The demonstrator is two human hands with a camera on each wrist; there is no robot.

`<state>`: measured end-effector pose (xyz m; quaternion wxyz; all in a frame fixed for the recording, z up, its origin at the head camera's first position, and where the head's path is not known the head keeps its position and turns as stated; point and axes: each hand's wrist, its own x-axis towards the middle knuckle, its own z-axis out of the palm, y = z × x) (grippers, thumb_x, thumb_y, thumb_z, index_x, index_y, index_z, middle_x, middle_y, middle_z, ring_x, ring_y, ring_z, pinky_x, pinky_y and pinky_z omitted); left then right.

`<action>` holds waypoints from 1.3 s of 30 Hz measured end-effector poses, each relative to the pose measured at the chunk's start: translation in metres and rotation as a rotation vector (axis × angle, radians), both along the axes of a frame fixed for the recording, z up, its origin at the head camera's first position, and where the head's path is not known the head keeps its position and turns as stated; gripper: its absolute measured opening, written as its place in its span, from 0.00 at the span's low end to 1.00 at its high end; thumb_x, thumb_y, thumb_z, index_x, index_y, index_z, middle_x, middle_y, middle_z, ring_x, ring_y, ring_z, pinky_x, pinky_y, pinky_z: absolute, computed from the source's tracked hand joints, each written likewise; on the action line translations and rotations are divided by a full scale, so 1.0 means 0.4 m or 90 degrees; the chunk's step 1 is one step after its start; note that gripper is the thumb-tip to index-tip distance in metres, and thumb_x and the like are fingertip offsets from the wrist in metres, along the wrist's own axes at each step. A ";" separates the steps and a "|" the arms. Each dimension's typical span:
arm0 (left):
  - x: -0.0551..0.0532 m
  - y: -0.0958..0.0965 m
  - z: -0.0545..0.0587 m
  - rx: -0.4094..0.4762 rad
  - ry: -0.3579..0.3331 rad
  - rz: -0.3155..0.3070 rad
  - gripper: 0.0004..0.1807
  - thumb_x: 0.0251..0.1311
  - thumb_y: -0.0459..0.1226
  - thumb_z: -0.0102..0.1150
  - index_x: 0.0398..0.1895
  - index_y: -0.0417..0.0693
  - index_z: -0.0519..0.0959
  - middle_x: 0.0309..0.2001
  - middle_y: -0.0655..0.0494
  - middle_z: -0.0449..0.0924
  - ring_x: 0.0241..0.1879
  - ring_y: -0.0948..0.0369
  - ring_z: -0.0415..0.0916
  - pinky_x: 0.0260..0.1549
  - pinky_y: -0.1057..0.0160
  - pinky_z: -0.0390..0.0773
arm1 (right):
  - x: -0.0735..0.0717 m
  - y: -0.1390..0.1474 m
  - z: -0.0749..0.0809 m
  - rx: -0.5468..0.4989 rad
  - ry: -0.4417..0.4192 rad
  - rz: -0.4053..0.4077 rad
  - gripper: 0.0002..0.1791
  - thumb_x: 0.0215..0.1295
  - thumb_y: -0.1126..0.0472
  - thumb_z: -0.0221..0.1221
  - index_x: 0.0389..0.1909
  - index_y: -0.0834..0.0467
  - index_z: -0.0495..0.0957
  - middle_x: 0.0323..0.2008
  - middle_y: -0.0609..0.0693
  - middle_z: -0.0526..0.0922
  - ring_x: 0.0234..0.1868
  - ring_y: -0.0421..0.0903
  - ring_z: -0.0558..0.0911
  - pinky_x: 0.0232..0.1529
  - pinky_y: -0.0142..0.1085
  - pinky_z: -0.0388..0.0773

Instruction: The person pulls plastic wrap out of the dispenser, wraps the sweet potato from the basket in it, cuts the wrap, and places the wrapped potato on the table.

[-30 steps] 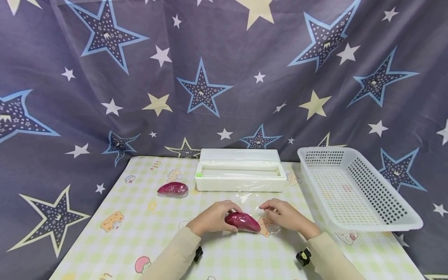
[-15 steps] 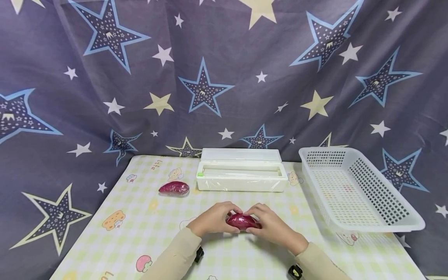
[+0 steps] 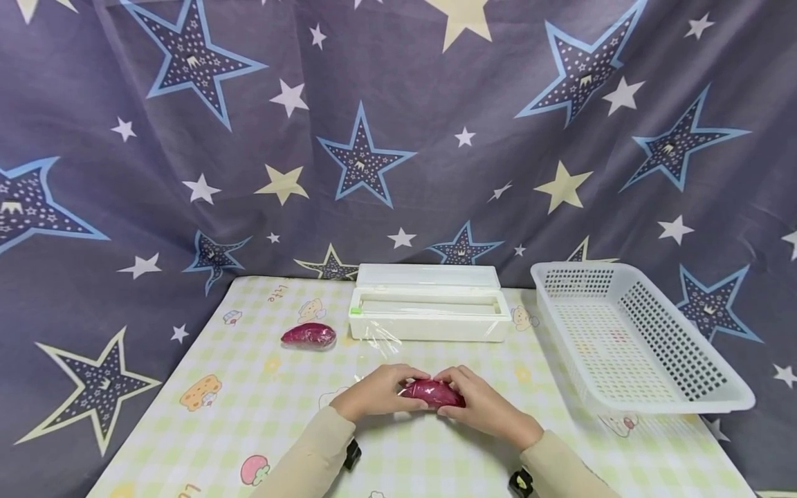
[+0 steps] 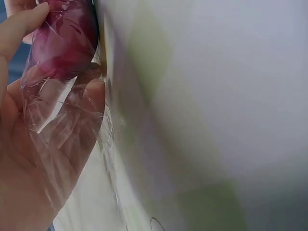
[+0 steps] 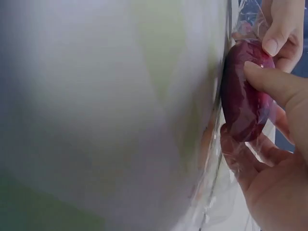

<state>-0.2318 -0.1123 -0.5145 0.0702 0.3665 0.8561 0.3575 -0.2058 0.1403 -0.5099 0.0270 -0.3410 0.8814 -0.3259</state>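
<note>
A purple-red sweet potato [image 3: 434,392], wrapped in glossy cling film, lies between both hands at the front middle of the table. My left hand [image 3: 384,391] holds its left end; in the left wrist view loose, crumpled cling film [image 4: 57,139] trails from that end across the palm. Around the right end curl the fingers of my right hand [image 3: 481,401], and its thumb presses on the film-covered skin [image 5: 248,103] in the right wrist view. A second wrapped sweet potato [image 3: 309,336] rests at the back left, touched by neither hand.
Behind the hands stands a white cling film dispenser box [image 3: 429,328] with its lid raised. A white perforated plastic basket [image 3: 669,404] occupies the right side of the table. The checked tablecloth [image 3: 249,408] ends before a star-patterned curtain [image 3: 398,138].
My right hand has come left from beside the sweet potato and now grips its right end. My left hand has stayed at the left end. Loose film now shows left of the hands.
</note>
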 end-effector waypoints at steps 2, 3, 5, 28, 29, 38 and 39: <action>0.000 -0.003 0.002 -0.002 -0.005 0.000 0.28 0.61 0.52 0.69 0.60 0.48 0.80 0.52 0.58 0.82 0.47 0.68 0.77 0.48 0.67 0.78 | -0.004 0.001 0.002 -0.003 -0.014 0.007 0.24 0.64 0.57 0.69 0.58 0.56 0.73 0.48 0.46 0.75 0.45 0.41 0.77 0.48 0.38 0.78; 0.000 -0.004 0.003 -0.005 -0.009 0.002 0.28 0.60 0.52 0.69 0.60 0.49 0.80 0.53 0.59 0.82 0.48 0.68 0.77 0.48 0.67 0.78 | -0.007 0.002 0.003 -0.003 -0.022 0.010 0.24 0.64 0.57 0.69 0.58 0.56 0.73 0.49 0.47 0.75 0.46 0.41 0.77 0.48 0.38 0.78; -0.001 -0.007 0.005 -0.014 -0.013 0.005 0.30 0.59 0.53 0.70 0.60 0.49 0.80 0.53 0.59 0.82 0.49 0.67 0.77 0.50 0.65 0.77 | -0.012 0.003 0.007 -0.005 -0.040 0.018 0.24 0.65 0.56 0.68 0.59 0.55 0.73 0.50 0.47 0.76 0.47 0.42 0.77 0.49 0.38 0.78; -0.011 -0.032 0.030 -0.042 -0.078 0.096 0.24 0.60 0.55 0.68 0.49 0.48 0.85 0.38 0.64 0.83 0.37 0.64 0.78 0.41 0.62 0.78 | -0.115 0.010 0.044 0.006 -0.151 0.062 0.24 0.65 0.52 0.65 0.57 0.60 0.80 0.47 0.49 0.82 0.41 0.43 0.79 0.43 0.36 0.78; -0.012 -0.033 0.033 -0.048 -0.067 0.097 0.24 0.59 0.54 0.68 0.50 0.48 0.84 0.40 0.63 0.83 0.38 0.63 0.78 0.42 0.61 0.78 | -0.119 0.011 0.044 0.007 -0.149 0.061 0.24 0.64 0.52 0.65 0.57 0.60 0.80 0.47 0.49 0.82 0.42 0.44 0.79 0.43 0.37 0.78; -0.028 -0.009 0.061 -0.055 0.091 0.064 0.25 0.56 0.45 0.74 0.56 0.48 0.81 0.53 0.56 0.81 0.54 0.57 0.76 0.58 0.56 0.74 | -0.157 0.014 0.047 0.024 -0.191 0.043 0.18 0.65 0.54 0.62 0.53 0.57 0.84 0.41 0.43 0.84 0.38 0.42 0.79 0.40 0.36 0.77; -0.030 -0.003 0.062 -0.054 0.106 0.059 0.25 0.55 0.45 0.74 0.55 0.49 0.81 0.53 0.58 0.81 0.55 0.58 0.75 0.59 0.57 0.73 | -0.160 0.014 0.046 0.023 -0.195 0.044 0.18 0.65 0.54 0.61 0.52 0.57 0.84 0.40 0.43 0.84 0.37 0.42 0.79 0.39 0.36 0.77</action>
